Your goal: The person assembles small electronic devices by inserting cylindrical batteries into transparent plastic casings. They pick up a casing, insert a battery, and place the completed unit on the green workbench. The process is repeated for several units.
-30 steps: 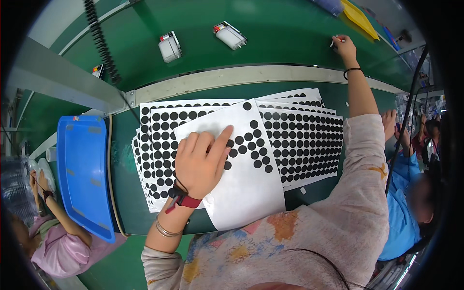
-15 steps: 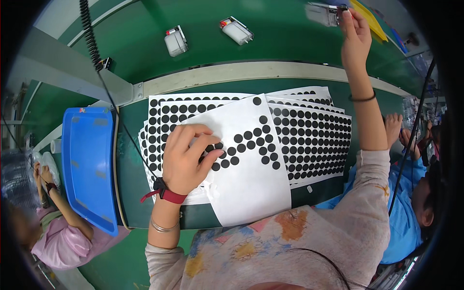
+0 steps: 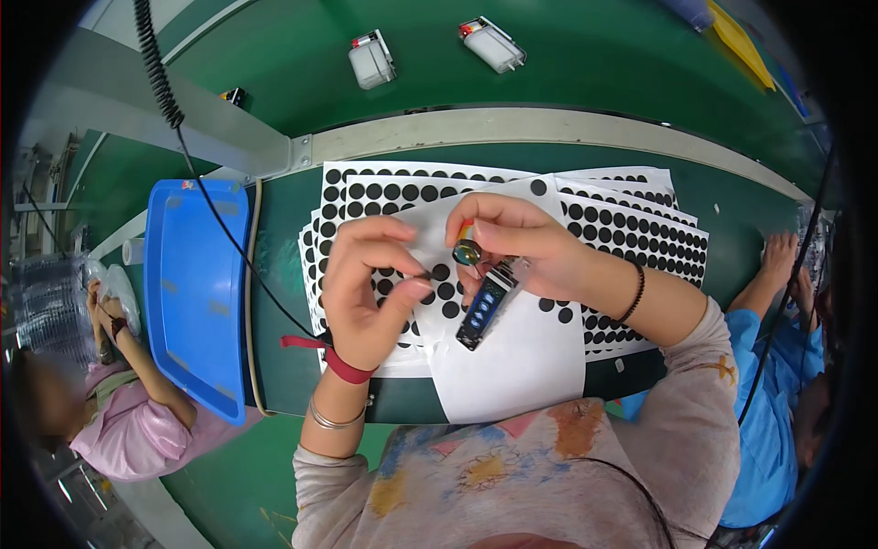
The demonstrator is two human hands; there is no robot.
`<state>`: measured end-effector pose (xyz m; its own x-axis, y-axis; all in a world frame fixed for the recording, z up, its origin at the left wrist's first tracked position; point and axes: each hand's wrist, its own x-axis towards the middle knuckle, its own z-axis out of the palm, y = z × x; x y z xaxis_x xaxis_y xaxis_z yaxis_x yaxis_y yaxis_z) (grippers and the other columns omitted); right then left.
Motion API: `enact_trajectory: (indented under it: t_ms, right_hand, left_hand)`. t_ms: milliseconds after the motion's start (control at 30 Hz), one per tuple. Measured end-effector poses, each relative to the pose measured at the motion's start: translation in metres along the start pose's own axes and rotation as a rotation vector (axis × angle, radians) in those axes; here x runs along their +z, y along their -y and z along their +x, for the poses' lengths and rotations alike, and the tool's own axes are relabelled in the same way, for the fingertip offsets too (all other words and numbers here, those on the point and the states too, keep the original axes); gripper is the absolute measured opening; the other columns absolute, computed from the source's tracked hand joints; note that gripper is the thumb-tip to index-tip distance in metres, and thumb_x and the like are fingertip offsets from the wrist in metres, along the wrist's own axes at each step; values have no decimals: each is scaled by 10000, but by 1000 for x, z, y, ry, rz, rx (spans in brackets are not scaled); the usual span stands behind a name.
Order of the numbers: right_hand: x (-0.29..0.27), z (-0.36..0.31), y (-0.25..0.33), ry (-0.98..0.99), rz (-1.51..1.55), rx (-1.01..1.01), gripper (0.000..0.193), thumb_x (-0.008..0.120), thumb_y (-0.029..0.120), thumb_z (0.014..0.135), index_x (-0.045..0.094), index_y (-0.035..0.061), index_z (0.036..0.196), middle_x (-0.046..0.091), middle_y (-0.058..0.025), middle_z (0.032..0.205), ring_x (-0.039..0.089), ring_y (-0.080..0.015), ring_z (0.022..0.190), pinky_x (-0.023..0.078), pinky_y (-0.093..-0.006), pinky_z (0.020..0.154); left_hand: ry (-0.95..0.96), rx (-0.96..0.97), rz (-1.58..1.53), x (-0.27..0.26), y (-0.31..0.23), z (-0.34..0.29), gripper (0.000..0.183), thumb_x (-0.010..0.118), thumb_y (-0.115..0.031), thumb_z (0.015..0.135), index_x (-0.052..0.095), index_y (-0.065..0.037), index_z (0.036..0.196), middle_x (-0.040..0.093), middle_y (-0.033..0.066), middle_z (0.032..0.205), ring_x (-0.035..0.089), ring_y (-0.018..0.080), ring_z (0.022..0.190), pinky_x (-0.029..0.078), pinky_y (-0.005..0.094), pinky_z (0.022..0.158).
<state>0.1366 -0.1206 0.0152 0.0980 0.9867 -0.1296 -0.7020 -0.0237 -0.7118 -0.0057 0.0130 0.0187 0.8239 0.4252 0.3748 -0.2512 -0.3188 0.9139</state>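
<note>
My right hand [image 3: 526, 240] grips a small electronic assembly [image 3: 487, 306] over the middle of the sheets. It has a dark, glossy face with blue-white marks and a round metallic end beside an orange-red part. Close to its left, my left hand [image 3: 370, 284] pinches a black round sticker [image 3: 424, 275] at its thumb and fingertips. Both hands hover above a white sticker sheet [image 3: 512, 375] with several black dots remaining and bare patches. Under it lie more sheets of black round stickers [image 3: 631, 233], stacked and fanned out.
On the green shelf beyond the pale rail [image 3: 439, 128] lie two white units with red ends [image 3: 370, 64] [image 3: 494, 46]. A blue tray [image 3: 197, 302] stands at left, with a hanging black cable [image 3: 215, 197] near it. Other people work at both sides.
My right hand has come from the far right down to the sheets with the assembly. My left hand has lifted a sticker off the sheet. The view has shifted slightly.
</note>
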Motion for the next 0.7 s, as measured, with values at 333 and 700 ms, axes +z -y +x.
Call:
enact_trajectory:
  t_ms: [333, 700]
  right_hand:
    - [2, -1, -2, 49, -95, 12, 177, 532, 198, 874, 549, 36, 944, 568, -28, 902, 539, -98, 787, 432, -234, 721]
    - [2, -1, -3, 5, -103, -1, 184, 537, 194, 874, 553, 26, 945, 574, -23, 877, 539, -89, 778, 426, -226, 719]
  left_hand:
    - [-14, 256, 440, 6, -12, 2, 210, 757, -138, 562, 611, -84, 703, 568, 69, 923, 513, 238, 836, 395, 333, 736]
    - [-57, 242, 412, 7, -12, 1, 232, 780, -189, 517, 623, -111, 668, 562, 45, 898, 494, 239, 860, 381, 339, 740]
